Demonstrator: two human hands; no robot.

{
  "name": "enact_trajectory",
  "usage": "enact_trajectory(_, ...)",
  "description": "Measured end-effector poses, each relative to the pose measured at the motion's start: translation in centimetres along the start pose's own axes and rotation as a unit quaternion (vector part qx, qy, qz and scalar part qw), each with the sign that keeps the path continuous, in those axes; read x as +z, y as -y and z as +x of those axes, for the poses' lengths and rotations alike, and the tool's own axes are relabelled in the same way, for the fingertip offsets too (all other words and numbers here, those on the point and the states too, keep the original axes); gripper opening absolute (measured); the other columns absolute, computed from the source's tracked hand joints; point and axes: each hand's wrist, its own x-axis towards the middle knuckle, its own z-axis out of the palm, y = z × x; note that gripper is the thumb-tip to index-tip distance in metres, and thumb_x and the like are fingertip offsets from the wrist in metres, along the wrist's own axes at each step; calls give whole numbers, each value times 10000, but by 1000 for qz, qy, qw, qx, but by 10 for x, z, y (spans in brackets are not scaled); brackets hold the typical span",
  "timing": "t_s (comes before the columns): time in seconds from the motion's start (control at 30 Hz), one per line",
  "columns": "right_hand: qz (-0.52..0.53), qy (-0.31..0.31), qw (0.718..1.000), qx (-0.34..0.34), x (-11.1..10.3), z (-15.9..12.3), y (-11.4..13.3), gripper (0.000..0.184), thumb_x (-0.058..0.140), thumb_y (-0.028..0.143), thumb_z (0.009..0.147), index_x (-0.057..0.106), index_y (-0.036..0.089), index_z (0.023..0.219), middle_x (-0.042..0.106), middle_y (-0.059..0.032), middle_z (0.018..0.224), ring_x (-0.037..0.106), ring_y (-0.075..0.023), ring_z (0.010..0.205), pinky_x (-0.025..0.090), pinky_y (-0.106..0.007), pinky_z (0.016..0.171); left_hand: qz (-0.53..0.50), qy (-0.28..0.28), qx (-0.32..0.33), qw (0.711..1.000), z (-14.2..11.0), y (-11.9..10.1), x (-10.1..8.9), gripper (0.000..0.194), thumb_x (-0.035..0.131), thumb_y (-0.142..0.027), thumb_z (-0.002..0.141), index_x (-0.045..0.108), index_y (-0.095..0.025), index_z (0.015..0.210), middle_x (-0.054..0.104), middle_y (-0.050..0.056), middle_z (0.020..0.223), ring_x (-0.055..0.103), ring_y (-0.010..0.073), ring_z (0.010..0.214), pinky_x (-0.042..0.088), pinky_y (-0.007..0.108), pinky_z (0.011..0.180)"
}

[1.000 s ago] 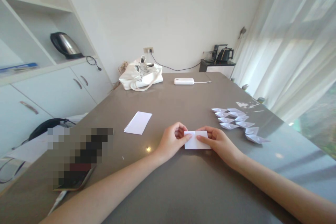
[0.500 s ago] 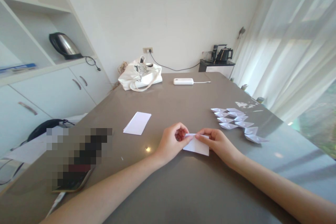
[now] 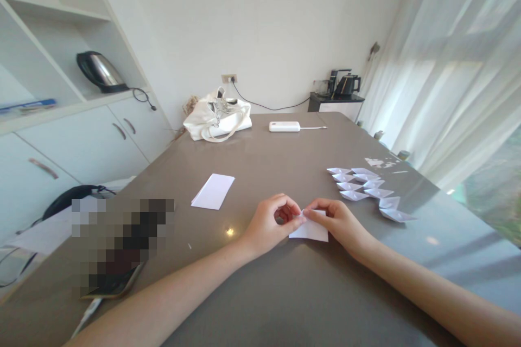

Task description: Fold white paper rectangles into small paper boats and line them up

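Between my two hands is a small white sheet of paper [image 3: 311, 231], held near the table's front middle. My left hand [image 3: 272, 222] pinches its upper left part between thumb and fingertips. The upper edge is gripped by my right hand [image 3: 336, 219], whose thumb and forefinger nearly meet the left fingertips. Part of the upper edge is hidden behind the fingers. To the left lies a small stack of white paper [image 3: 214, 191]. On the right, several folded paper boats [image 3: 352, 186] sit in two rough rows.
A phone [image 3: 118, 276] with a white cable, partly pixelated, lies at the table's left. Farther back are a white bag [image 3: 217, 116] and a white power bank [image 3: 284, 127] with a short cable. Paper scraps [image 3: 378, 162] lie near the right edge of the grey table [image 3: 260, 303].
My left fingertips have shifted right along the paper's upper edge, closer to my right hand. The paper has moved slightly right, and its upper left corner now looks folded in.
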Motion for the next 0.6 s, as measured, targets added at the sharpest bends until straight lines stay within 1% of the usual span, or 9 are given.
enact_trajectory(0.13, 12, -2, 1000, 2, 1, -1, 1, 325, 648, 465, 722, 661, 142, 747, 597, -4, 605, 480, -107, 515, 328, -218, 467, -34, 15, -10, 999, 1, -1, 0, 263, 571, -383, 831, 615, -139, 743, 576, 30, 779, 558, 132, 747, 436, 230, 688)
enact_trajectory(0.23, 18, -3, 1000, 5, 1, -1, 1, 328, 659, 466, 718, 676, 140, 757, 596, -4, 599, 478, -105, 512, 318, -217, 463, -75, 22, -61, 995, 4, 5, -1, 254, 662, -385, 759, 596, -140, 770, 589, 24, 760, 563, 131, 727, 439, 233, 678)
enact_trajectory(0.33, 37, -3, 999, 11, 1, 0, -1, 334, 668, 473, 714, 681, 144, 766, 602, -3, 602, 482, -102, 509, 322, -215, 461, -99, 29, -106, 989, 6, 10, -2, 315, 714, -404, 703, 588, -140, 819, 622, 31, 785, 585, 134, 729, 446, 243, 691)
enact_trajectory(0.47, 58, -5, 998, 15, 2, -1, -1, 378, 679, 507, 692, 697, 144, 795, 621, -10, 611, 489, -103, 501, 330, -218, 450, -101, 48, -128, 985, 8, 10, -3, 368, 677, -484, 716, 599, -134, 800, 620, 24, 730, 571, 123, 667, 427, 223, 620)
enact_trajectory(0.6, 70, -18, 997, 17, 2, -2, 2, 405, 698, 519, 666, 696, 136, 799, 637, -20, 631, 503, -111, 518, 343, -224, 462, -161, 63, -153, 973, 9, 8, -5, 432, 615, -565, 734, 577, -136, 759, 565, -10, 646, 532, 100, 584, 419, 214, 575)
